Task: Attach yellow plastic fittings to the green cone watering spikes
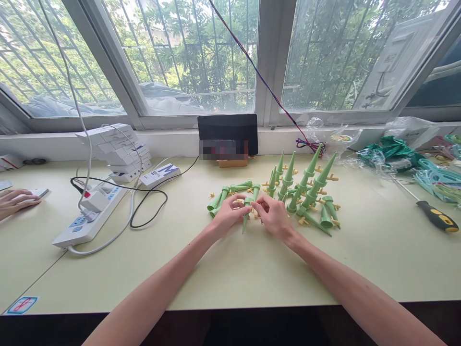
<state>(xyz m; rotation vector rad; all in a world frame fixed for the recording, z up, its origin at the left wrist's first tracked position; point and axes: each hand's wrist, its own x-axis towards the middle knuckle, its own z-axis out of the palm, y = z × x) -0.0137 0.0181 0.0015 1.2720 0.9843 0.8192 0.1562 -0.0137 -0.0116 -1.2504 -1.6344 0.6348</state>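
Observation:
My left hand (227, 214) is closed around a green plastic plant watering spike (245, 223), its tip pointing down toward me. My right hand (275, 217) meets it from the right, thumb and fingers pinched together at the collar of the spike. Whatever lies in that pinch is too small and covered to make out. Just behind my hands are several loose green spikes (224, 193) without visible valves. To the right, a group of spikes with yellow valves (287, 182) partly stands tip up, while others, such as one long spike (317, 224), lie on the table.
A white power strip (90, 226) with cables and a stack of white boxes (124, 151) occupy the left. A black screen (227, 127) leans at the window. On the right lie a screwdriver (437, 216) and green plastic-wrapped items (392, 154). Another person's hand (16, 201) rests far left.

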